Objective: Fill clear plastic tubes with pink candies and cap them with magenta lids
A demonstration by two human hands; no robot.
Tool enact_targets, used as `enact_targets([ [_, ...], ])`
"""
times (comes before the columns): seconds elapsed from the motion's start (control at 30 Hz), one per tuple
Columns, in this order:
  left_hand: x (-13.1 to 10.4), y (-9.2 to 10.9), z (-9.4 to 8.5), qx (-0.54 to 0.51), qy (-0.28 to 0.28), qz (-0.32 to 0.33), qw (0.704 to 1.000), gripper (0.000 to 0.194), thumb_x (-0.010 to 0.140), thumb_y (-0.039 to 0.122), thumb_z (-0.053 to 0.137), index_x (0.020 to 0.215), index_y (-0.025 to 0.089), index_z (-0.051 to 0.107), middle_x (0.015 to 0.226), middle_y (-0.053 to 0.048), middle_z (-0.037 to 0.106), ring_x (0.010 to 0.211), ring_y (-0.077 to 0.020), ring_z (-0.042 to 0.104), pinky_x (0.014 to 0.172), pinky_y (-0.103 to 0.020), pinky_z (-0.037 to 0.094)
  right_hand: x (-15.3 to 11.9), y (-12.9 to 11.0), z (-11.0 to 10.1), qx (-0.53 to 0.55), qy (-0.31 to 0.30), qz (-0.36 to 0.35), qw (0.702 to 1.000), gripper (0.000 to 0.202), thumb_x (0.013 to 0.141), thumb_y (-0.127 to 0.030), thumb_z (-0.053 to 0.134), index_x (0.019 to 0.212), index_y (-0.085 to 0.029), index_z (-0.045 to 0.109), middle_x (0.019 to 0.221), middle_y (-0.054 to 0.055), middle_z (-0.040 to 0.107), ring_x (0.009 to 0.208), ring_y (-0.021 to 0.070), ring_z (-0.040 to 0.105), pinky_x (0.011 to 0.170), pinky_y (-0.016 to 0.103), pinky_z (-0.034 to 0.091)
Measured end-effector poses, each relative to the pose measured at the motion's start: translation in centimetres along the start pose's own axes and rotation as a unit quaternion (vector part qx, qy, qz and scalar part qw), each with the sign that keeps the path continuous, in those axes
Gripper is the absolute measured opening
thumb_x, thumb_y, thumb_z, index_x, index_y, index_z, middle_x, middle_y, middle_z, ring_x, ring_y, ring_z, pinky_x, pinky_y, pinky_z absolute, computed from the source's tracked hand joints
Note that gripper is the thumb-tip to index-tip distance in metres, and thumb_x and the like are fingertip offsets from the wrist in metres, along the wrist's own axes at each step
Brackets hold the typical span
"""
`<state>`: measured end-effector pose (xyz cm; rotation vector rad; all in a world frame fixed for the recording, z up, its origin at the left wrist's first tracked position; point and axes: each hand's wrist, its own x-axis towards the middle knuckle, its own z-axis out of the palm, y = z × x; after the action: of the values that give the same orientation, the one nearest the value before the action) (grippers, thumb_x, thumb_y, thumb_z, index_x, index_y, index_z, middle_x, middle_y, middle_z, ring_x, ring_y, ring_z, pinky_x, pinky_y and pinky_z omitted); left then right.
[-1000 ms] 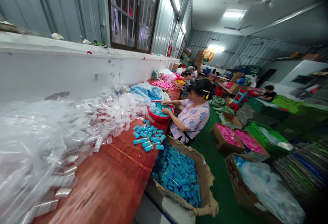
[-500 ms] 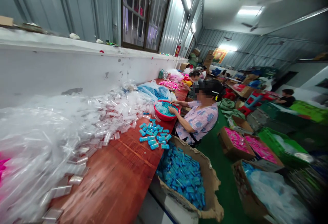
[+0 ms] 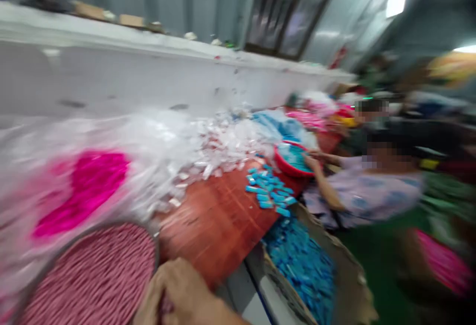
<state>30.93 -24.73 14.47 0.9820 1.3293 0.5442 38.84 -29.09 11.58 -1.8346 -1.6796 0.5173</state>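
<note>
At the bottom edge, my right hand (image 3: pixel 182 290) is smeared by motion beside the right rim of a round basin full of small dusty-pink pieces (image 3: pixel 100 270). Its fingers curve downward, and some pink shows in the gap between them. Whether those pieces are gripped or lie behind the hand, I cannot tell. My left hand is out of the picture. Behind the basin spreads clear plastic with a bright magenta heap (image 3: pixel 92 186) in it.
Clear plastic pieces (image 3: pixel 223 146) lie piled along the wall on the red table (image 3: pixel 208 216). Blue pieces (image 3: pixel 267 188) lie farther along, above a carton of blue pieces (image 3: pixel 301 265). A co-worker (image 3: pixel 364 191) has both hands at a red basin (image 3: pixel 293 168).
My view has swung left and down, so the scene has shifted right. The basin of pink pieces, the full magenta heap and my right hand have come into view.
</note>
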Motion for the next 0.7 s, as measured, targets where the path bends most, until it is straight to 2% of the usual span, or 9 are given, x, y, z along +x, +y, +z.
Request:
enact_targets([
  [0.07, 1.1, -1.1, -0.8, -0.031, 0.028, -0.02, 0.999, 0.021, 0.076, 0.029, 0.053, 0.093, 0.018, 0.059, 0.1, -0.005, 0.059, 0.091, -0.0203, 0.054, 0.079, -0.035, 0.045, 0.1, 0.1, 1.2, 0.011, 0.026, 0.003, 1.0, 0.045, 0.062, -0.023, 0.056, 0.105, -0.016, 0.048, 0.101, 0.007, 0.055, 0.096, 0.0214, 0.049, 0.082, 0.035, 0.042],
  [0.1, 1.8, -1.6, -1.3, -0.056, 0.015, -0.028, 0.998, 0.02, 0.072, 0.029, 0.058, 0.088, 0.017, 0.062, 0.095, -0.005, 0.062, 0.091, -0.022, 0.056, 0.079, -0.034, 0.046, 0.3, 0.3, 1.8, 0.014, 0.028, -0.005, 1.0, 0.048, 0.061, -0.018, 0.053, 0.109, -0.014, 0.046, 0.106, 0.009, 0.054, 0.1, 0.0217, 0.047, 0.087, 0.036, 0.04],
  [0.13, 2.6, -2.1, -1.9, -0.107, -0.079, -0.019, 0.991, 0.026, 0.073, 0.03, 0.056, 0.094, 0.016, 0.061, 0.1, -0.005, 0.061, 0.098, -0.0226, 0.053, 0.085, -0.034, 0.042, 0.6, 0.5, 2.3, 0.011, 0.022, -0.025, 0.999, 0.052, 0.061, -0.015, 0.051, 0.113, -0.013, 0.043, 0.111, 0.011, 0.051, 0.104, 0.0223, 0.044, 0.09, 0.038, 0.037],
  [0.17, 3.4, -2.5, -2.5, -0.151, -0.123, -0.012, 0.981, 0.03, 0.073, 0.033, 0.055, 0.098, 0.016, 0.059, 0.105, -0.006, 0.06, 0.103, -0.0223, 0.05, 0.09, -0.034, 0.039, 1.0, 0.7, 2.8, 0.001, 0.021, -0.042, 0.999, 0.057, 0.062, -0.013, 0.049, 0.118, -0.011, 0.039, 0.115, 0.013, 0.048, 0.108, 0.0234, 0.042, 0.092, 0.04, 0.036],
  [0.23, 4.5, -3.2, -3.8, -0.209, -0.154, -0.004, 0.966, 0.039, 0.074, 0.037, 0.053, 0.107, 0.017, 0.055, 0.115, -0.007, 0.054, 0.11, -0.0214, 0.045, 0.095, -0.033, 0.033, 1.9, 0.9, 3.8, -0.018, 0.007, -0.077, 0.997, 0.06, 0.064, -0.013, 0.048, 0.122, -0.009, 0.034, 0.12, 0.016, 0.045, 0.112, 0.0255, 0.038, 0.092, 0.044, 0.036],
  [0.33, 5.2, -3.9, -5.6, -0.242, -0.11, -0.004, 0.964, 0.045, 0.073, 0.04, 0.053, 0.112, 0.017, 0.051, 0.122, -0.009, 0.048, 0.114, -0.0221, 0.041, 0.098, -0.035, 0.028, 3.3, 0.2, 5.2, -0.026, -0.019, -0.124, 0.992, 0.061, 0.065, -0.015, 0.049, 0.123, -0.01, 0.034, 0.119, 0.016, 0.045, 0.112, 0.0258, 0.04, 0.091, 0.044, 0.038],
  [0.5, 6.3, -3.8, -8.7, -0.287, -0.044, 0.011, 0.957, 0.044, 0.073, 0.039, 0.054, 0.111, 0.017, 0.052, 0.124, -0.01, 0.046, 0.115, -0.0213, 0.04, 0.099, -0.033, 0.026, 6.5, -1.7, 7.7, -0.016, -0.051, -0.169, 0.984, 0.061, 0.064, -0.017, 0.052, 0.122, -0.01, 0.037, 0.117, 0.015, 0.047, 0.111, 0.0256, 0.041, 0.092, 0.044, 0.037],
  [0.6, 7.1, -3.2, -10.5, -0.314, -0.012, 0.021, 0.949, 0.041, 0.072, 0.037, 0.055, 0.107, 0.016, 0.055, 0.121, -0.01, 0.049, 0.113, -0.0208, 0.042, 0.097, -0.032, 0.028, 8.3, -2.7, 9.1, 0.013, -0.071, -0.177, 0.982, 0.06, 0.066, -0.018, 0.053, 0.123, -0.011, 0.035, 0.118, 0.015, 0.046, 0.112, 0.0251, 0.039, 0.093, 0.044, 0.036],
  [0.7, 7.6, -2.4, -12.1, -0.344, -0.009, 0.039, 0.938, 0.035, 0.073, 0.034, 0.055, 0.102, 0.015, 0.057, 0.111, -0.01, 0.056, 0.104, -0.0209, 0.049, 0.091, -0.031, 0.034, 9.8, -3.5, 10.2, 0.065, -0.106, -0.173, 0.977, 0.063, 0.069, -0.018, 0.052, 0.126, -0.014, 0.027, 0.123, 0.014, 0.04, 0.117, 0.0229, 0.035, 0.096, 0.042, 0.033],
])
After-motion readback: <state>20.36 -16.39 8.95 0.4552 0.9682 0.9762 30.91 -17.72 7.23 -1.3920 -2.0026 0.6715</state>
